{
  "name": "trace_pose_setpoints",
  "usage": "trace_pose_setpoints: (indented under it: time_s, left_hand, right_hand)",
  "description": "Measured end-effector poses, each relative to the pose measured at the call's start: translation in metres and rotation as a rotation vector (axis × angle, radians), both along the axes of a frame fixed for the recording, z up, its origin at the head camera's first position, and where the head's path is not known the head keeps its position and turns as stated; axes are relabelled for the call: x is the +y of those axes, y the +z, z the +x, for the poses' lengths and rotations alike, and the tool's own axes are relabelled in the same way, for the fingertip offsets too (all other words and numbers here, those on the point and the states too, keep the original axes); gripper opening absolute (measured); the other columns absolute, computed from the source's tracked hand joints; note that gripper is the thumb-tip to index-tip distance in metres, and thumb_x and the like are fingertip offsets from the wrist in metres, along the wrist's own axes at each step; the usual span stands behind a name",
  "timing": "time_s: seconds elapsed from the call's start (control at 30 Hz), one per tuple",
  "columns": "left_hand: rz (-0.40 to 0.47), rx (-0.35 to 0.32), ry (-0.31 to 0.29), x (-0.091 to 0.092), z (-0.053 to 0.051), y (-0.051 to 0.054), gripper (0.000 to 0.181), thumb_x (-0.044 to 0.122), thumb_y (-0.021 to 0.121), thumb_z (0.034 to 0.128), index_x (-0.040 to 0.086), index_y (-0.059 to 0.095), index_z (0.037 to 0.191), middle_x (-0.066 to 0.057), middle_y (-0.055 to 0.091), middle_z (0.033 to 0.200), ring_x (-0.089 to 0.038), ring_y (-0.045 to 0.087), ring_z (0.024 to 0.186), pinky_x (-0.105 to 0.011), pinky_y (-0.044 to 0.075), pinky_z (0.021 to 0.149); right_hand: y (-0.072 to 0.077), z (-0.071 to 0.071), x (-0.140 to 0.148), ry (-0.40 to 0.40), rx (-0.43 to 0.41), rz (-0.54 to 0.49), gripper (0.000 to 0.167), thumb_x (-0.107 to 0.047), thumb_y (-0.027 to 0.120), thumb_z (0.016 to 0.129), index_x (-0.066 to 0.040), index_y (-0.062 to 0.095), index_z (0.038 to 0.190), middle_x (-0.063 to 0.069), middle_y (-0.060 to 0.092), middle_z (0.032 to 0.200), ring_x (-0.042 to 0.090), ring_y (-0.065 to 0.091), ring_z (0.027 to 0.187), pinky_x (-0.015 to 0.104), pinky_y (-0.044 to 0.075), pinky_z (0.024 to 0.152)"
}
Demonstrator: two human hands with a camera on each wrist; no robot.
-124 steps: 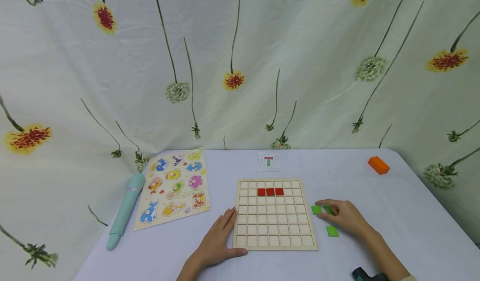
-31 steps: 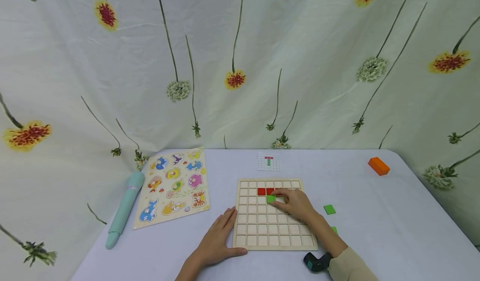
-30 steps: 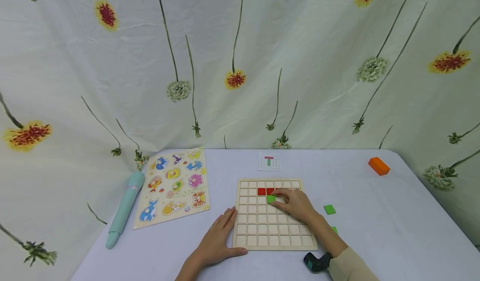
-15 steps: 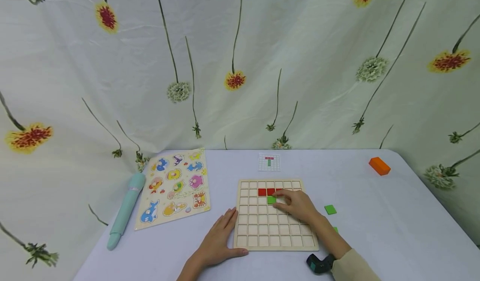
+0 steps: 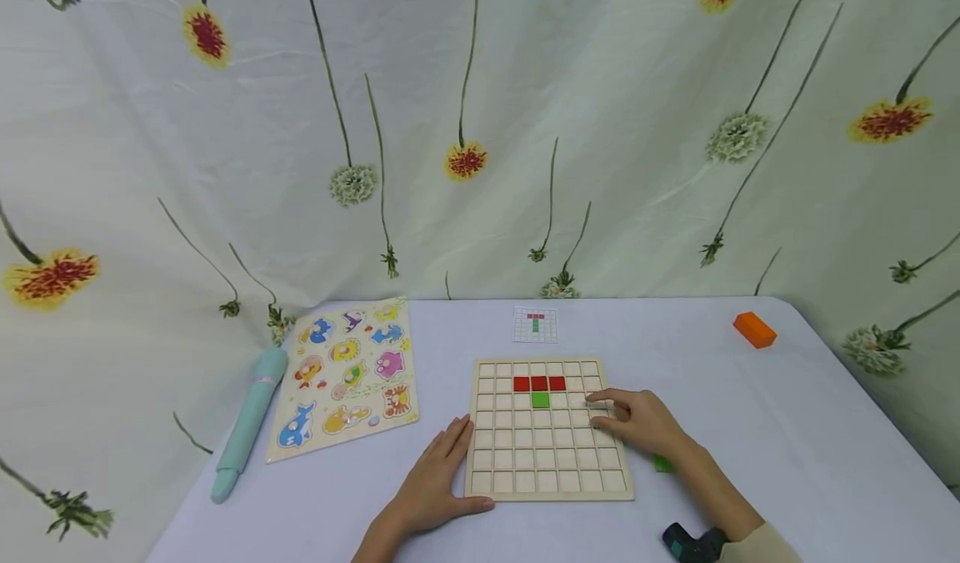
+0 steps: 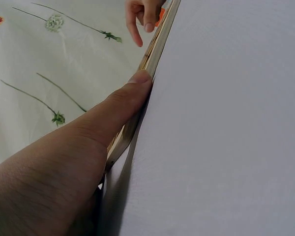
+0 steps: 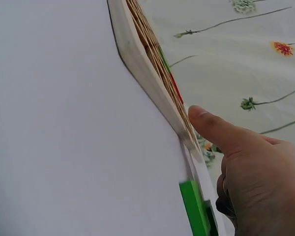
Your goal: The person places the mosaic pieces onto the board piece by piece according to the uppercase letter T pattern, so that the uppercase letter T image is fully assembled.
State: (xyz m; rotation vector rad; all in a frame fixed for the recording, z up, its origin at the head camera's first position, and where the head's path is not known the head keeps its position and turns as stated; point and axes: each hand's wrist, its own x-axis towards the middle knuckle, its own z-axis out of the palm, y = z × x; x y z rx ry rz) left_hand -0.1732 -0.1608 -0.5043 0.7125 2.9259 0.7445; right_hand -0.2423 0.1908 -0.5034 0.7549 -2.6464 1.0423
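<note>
A wooden grid board (image 5: 505, 484) lies on the table. Three red tiles (image 5: 539, 384) sit in a row in its cells, and one green tile (image 5: 540, 399) sits in the cell below the middle red one. My left hand (image 5: 431, 488) rests at the board's near left corner, fingers along the left edge and thumb along the front edge. Over the board's right side is my right hand (image 5: 648, 421), thumb and index finger apart, holding nothing. A loose green tile (image 5: 663, 464) lies on the table, partly hidden by that hand. In the right wrist view, a green tile (image 7: 194, 209) shows below the hand.
Behind the board lies a small printed grid card (image 5: 536, 325) with a red and green T shape. An animal puzzle board (image 5: 345, 379) and a mint-green tube-like object (image 5: 250, 425) lie at left. An orange block (image 5: 754, 329) is at the far right; a flowered cloth (image 5: 637, 129) hangs behind.
My right hand brought a green tile from the table to the cell under the middle red tile, let it go and moved back right. My left hand stays in place.
</note>
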Motion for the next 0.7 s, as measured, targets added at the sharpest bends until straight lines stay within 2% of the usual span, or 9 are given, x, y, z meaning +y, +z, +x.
trace_pose_setpoints:
  time_s: [0.27, 0.47, 0.7]
  left_hand:
    - [-0.013, -0.006, 0.008, 0.0, -0.001, -0.001, 0.111, 0.076, 0.055, 0.0676, 0.008, 0.02, 0.147, -0.006, 0.015, 0.153, -0.022, 0.014, 0.139, -0.042, 0.014, 0.112]
    - [-0.009, -0.006, 0.012, -0.001, -0.002, -0.001, 0.111, 0.076, 0.056, 0.067, 0.008, 0.02, 0.147, -0.006, 0.015, 0.153, -0.022, 0.014, 0.139, -0.042, 0.014, 0.112]
    - [-0.005, -0.017, 0.013, -0.001, -0.002, -0.002, 0.112, 0.076, 0.056, 0.0668, 0.008, 0.02, 0.148, -0.007, 0.015, 0.153, -0.022, 0.014, 0.139, -0.042, 0.015, 0.112]
  right_hand:
    - [-0.002, 0.017, 0.048, -0.118, -0.012, 0.009, 0.028, -0.037, 0.073, 0.078, -0.024, 0.069, 0.102, -0.017, 0.025, 0.05, -0.002, 0.021, 0.045, 0.017, 0.021, 0.04]
    - [-0.003, 0.028, 0.073, -0.213, -0.01, 0.021, 0.028, -0.034, 0.076, 0.075, -0.023, 0.07, 0.101, -0.014, 0.026, 0.05, -0.001, 0.022, 0.045, 0.018, 0.021, 0.04]
    - [-0.001, 0.031, 0.079, -0.215, 0.001, 0.024, 0.03, -0.032, 0.076, 0.075, -0.02, 0.07, 0.101, -0.015, 0.026, 0.051, -0.001, 0.022, 0.045, 0.018, 0.021, 0.04]
